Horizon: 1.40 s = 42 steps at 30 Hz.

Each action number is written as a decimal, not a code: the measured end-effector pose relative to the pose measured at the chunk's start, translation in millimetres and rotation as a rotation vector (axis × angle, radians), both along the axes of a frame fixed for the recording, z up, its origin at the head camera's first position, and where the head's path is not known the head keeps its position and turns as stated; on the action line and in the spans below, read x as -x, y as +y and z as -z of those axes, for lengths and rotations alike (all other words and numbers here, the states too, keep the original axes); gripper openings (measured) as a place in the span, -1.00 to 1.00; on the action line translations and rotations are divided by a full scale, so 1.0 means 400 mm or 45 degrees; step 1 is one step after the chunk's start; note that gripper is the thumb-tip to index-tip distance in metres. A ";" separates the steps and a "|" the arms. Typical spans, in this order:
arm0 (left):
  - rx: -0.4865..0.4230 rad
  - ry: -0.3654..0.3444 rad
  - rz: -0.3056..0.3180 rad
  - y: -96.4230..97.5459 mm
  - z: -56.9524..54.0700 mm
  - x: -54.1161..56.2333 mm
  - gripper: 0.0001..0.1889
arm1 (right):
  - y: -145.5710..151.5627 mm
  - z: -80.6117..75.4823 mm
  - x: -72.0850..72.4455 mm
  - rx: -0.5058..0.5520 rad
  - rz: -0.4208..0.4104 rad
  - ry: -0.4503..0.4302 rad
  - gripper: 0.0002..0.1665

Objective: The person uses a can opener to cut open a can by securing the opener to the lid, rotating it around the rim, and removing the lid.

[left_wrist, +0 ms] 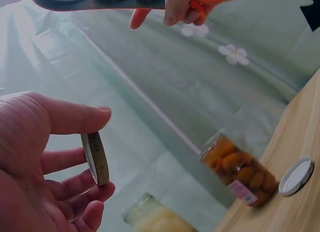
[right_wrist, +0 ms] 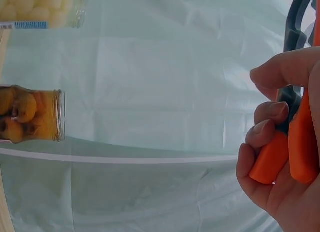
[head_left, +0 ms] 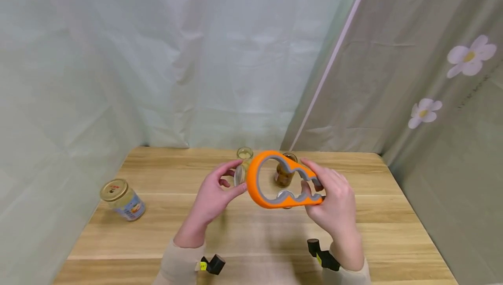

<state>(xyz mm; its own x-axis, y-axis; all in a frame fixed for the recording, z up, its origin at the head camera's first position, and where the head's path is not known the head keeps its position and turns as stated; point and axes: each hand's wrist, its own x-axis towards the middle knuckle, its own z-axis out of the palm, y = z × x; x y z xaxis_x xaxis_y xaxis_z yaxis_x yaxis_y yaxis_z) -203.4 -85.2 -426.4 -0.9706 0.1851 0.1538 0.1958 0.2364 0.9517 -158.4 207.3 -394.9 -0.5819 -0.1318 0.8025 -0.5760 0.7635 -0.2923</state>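
Note:
My left hand [head_left: 218, 193] pinches a metal jar lid [left_wrist: 96, 159] on edge between thumb and fingers, raised above the table. In the head view, my right hand [head_left: 334, 197] grips the handles of an orange jar opener [head_left: 253, 184] with a grey scalloped inner edge. The opener's round end points left, close to the lid. Behind it stands an uncapped jar of orange-brown fruit [left_wrist: 245, 174], partly hidden in the head view. Another uncapped jar, with pale round pieces [right_wrist: 37, 10], stands to its left, behind my left hand.
A second lid [left_wrist: 296, 176], white inside, lies on the table beside the orange-brown jar. A capped jar with a blue label [head_left: 125, 200] stands at the table's left. The wooden table [head_left: 393, 224] meets a pale curtain [head_left: 243, 58] at the back.

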 end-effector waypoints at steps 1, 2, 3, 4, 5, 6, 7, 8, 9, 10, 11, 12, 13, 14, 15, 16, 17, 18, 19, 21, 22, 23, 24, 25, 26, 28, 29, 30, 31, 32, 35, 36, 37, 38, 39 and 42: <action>0.022 0.009 -0.002 -0.002 0.001 0.002 -0.36 | 0.000 0.001 0.000 -0.003 0.001 -0.006 -0.37; 0.041 0.021 -0.002 -0.003 0.002 0.003 -0.36 | 0.001 0.002 0.000 -0.007 0.001 -0.016 -0.37; 0.060 0.028 -0.004 -0.005 0.004 0.004 -0.35 | 0.000 0.004 0.000 -0.009 0.001 -0.024 -0.36; 0.077 0.042 -0.005 -0.006 0.004 0.005 -0.35 | 0.000 0.004 0.000 -0.013 0.002 -0.035 -0.35; 0.094 0.051 -0.007 -0.007 0.005 0.006 -0.35 | 0.000 0.005 0.000 -0.016 0.002 -0.043 -0.35; 0.108 0.062 -0.009 -0.008 0.006 0.007 -0.35 | -0.001 0.006 0.000 -0.020 0.001 -0.051 -0.34; 0.118 0.074 -0.012 -0.008 0.007 0.008 -0.35 | -0.001 0.007 0.000 -0.023 0.000 -0.055 -0.33; 0.127 0.088 -0.012 -0.009 0.008 0.009 -0.36 | -0.002 0.007 0.000 -0.026 -0.001 -0.059 -0.32; 0.138 0.100 -0.014 -0.010 0.009 0.009 -0.37 | -0.002 0.008 0.000 -0.028 -0.001 -0.060 -0.32; 0.151 0.116 -0.010 -0.011 0.010 0.010 -0.38 | -0.003 0.008 0.000 -0.029 -0.001 -0.064 -0.31; 0.169 0.129 -0.005 -0.012 0.012 0.011 -0.39 | -0.003 0.008 0.001 -0.027 -0.001 -0.060 -0.31; 0.188 0.142 0.001 -0.012 0.015 0.012 -0.39 | -0.003 0.009 0.001 -0.026 0.000 -0.055 -0.30; 0.210 0.158 0.006 -0.012 0.016 0.013 -0.40 | -0.003 0.010 0.001 -0.027 0.002 -0.056 -0.31; 0.236 0.169 0.011 -0.012 0.019 0.014 -0.39 | -0.003 0.010 0.001 -0.030 0.003 -0.055 -0.30; 0.266 0.181 0.012 -0.012 0.021 0.014 -0.40 | -0.003 0.010 0.002 -0.035 0.004 -0.052 -0.30; 0.294 0.188 0.014 -0.012 0.023 0.015 -0.40 | -0.003 0.010 0.002 -0.036 0.005 -0.055 -0.30; 0.317 0.187 0.018 -0.011 0.026 0.017 -0.40 | -0.002 0.010 0.001 -0.038 0.007 -0.059 -0.30; 0.342 0.179 0.017 -0.010 0.029 0.019 -0.40 | -0.002 0.009 0.001 -0.041 0.008 -0.065 -0.31; 0.367 0.169 0.020 -0.009 0.032 0.021 -0.40 | -0.002 0.008 0.001 -0.042 0.010 -0.071 -0.31; 0.415 0.132 0.029 -0.006 0.039 0.026 -0.40 | -0.002 0.007 0.003 -0.034 0.014 -0.077 -0.32; 0.438 0.106 0.035 -0.005 0.043 0.030 -0.39 | -0.002 0.006 0.003 -0.029 0.015 -0.075 -0.33; 0.458 0.081 0.041 -0.003 0.047 0.033 -0.38 | -0.003 0.005 0.004 -0.025 0.016 -0.067 -0.34; 0.482 0.058 0.045 -0.002 0.052 0.036 -0.37 | -0.003 0.004 0.005 -0.019 0.014 -0.054 -0.35; 0.495 0.043 0.053 -0.001 0.057 0.039 -0.36 | -0.004 0.003 0.005 -0.013 0.012 -0.042 -0.36; 0.509 0.029 0.057 -0.001 0.062 0.042 -0.36 | -0.005 0.002 0.005 -0.008 0.008 -0.027 -0.37; 0.531 0.019 0.062 0.000 0.072 0.046 -0.35 | -0.006 0.001 0.006 0.005 -0.001 0.001 -0.38; 0.539 0.020 0.066 0.000 0.077 0.048 -0.35 | -0.006 0.001 0.006 0.012 -0.004 0.010 -0.38; 0.545 0.022 0.069 0.001 0.081 0.050 -0.35 | -0.006 0.000 0.006 0.018 -0.008 0.024 -0.39; 0.550 0.025 0.072 0.002 0.085 0.050 -0.35 | -0.006 0.000 0.006 0.024 -0.008 0.032 -0.40; 0.556 0.025 0.074 0.003 0.088 0.051 -0.34 | -0.006 0.000 0.005 0.029 -0.009 0.037 -0.41; 0.558 0.025 0.080 0.007 0.096 0.051 -0.31 | -0.004 -0.002 0.004 0.032 -0.007 0.047 -0.43; 0.557 0.025 0.080 0.009 0.098 0.051 -0.31 | -0.004 -0.002 0.004 0.034 -0.008 0.049 -0.43; 0.557 0.026 0.080 0.010 0.101 0.051 -0.31 | -0.004 -0.002 0.004 0.035 -0.005 0.047 -0.43; 0.559 0.028 0.080 0.011 0.103 0.051 -0.31 | -0.004 -0.002 0.003 0.033 -0.003 0.046 -0.44; 0.561 0.029 0.077 0.012 0.106 0.052 -0.31 | -0.004 -0.002 0.004 0.033 -0.001 0.048 -0.44; 0.592 0.034 0.063 0.013 0.114 0.055 -0.34 | -0.004 0.000 0.005 0.038 0.010 0.049 -0.44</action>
